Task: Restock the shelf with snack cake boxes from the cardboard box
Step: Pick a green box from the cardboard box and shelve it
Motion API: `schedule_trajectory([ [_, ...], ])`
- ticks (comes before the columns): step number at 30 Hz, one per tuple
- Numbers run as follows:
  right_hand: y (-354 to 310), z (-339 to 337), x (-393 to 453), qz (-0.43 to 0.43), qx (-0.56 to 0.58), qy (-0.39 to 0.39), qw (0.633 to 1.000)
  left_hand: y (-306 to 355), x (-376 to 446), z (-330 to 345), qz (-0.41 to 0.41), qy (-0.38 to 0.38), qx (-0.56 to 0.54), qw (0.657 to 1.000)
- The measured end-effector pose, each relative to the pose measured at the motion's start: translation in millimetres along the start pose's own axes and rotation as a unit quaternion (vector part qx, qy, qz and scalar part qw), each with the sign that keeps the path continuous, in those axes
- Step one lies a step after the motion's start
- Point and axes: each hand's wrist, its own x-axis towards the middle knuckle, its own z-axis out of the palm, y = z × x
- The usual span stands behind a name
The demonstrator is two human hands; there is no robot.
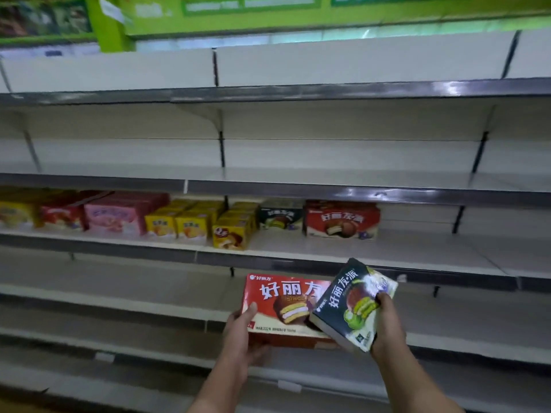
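1. Left hand, lower centre of the frame: grips the left end of a red snack cake box, thumb on the printed face, fingers curled underneath.
2. Right hand, lower right of centre: grips a dark green snack cake box by its lower right corner; the box is tilted and overlaps the right end of the red one.
3. Handling, as a judgement: both are thin printed cartons, probably light and stiff enough to carry by one end, with a glossy and possibly slippery face. Hard squeezing could dent the corners. Best held across the short end or under the base.
4. Lower shelf boards, just behind the boxes: pale, flat, no stock visible on them.
5. Stocked shelf, middle of the frame: a matching red box and a matching dark green box stand side by side. Yellow boxes and pink boxes run to the left; bare board lies to the right.
6. Upper shelves, upper half: pale boards, dark price rails, no goods in view.
7. Green signage, top edge: blurred, unreadable.
8. Cardboard box: not in view.
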Motion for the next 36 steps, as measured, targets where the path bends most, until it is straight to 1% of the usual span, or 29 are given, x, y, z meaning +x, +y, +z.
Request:
schedule_trajectory([
  [2, -19, -5, 0, -0.011, 0.010, 0.046, 0.999, -4, 9, 25, -0.005, 0.001, -0.008, 1.000],
  [5, -39, -9, 6, -0.023, 0.018, 0.094, 0.995, -5, 17, 59, -0.009, 0.003, -0.008, 1.000],
  [7, -46, -10, 12, -0.049, 0.026, 0.102, 0.993, -5, 26, 84, -0.013, -0.001, -0.005, 1.000],
  [10, -50, -3, 25, -0.046, 0.036, 0.073, 0.996, -4, 39, 121, -0.023, -0.020, -0.021, 0.999],
  [13, -53, 8, 42, -0.047, 0.059, 0.028, 0.997, -3, 57, 152, -0.061, -0.062, -0.066, 0.994],
  [15, -56, 13, 61, -0.050, 0.060, 0.004, 0.997, 1, 73, 170, -0.074, -0.084, -0.076, 0.991],
  [17, -63, 21, 79, -0.056, 0.054, 0.000, 0.997, 9, 88, 188, -0.073, -0.081, -0.070, 0.992],
  [19, -71, 33, 88, -0.062, 0.054, 0.001, 0.997, 19, 100, 203, -0.065, -0.062, -0.061, 0.994],
  [21, -76, 44, 100, -0.072, 0.058, 0.020, 0.996, 27, 109, 212, -0.072, -0.044, -0.046, 0.995],
  [25, -76, 57, 122, -0.077, 0.051, 0.051, 0.994, 35, 129, 225, -0.111, -0.084, -0.037, 0.990],
  [28, -75, 62, 133, -0.056, 0.038, 0.059, 0.996, 40, 146, 233, -0.114, -0.111, -0.041, 0.986],
  [31, -74, 63, 141, -0.038, 0.041, 0.044, 0.997, 40, 166, 238, -0.103, -0.141, -0.007, 0.985],
  [34, -75, 66, 144, -0.030, 0.049, 0.010, 0.998, 45, 179, 232, -0.094, -0.160, 0.042, 0.982],
  [36, -75, 70, 141, -0.027, 0.048, -0.016, 0.998, 48, 187, 225, -0.085, -0.167, 0.105, 0.977],
])
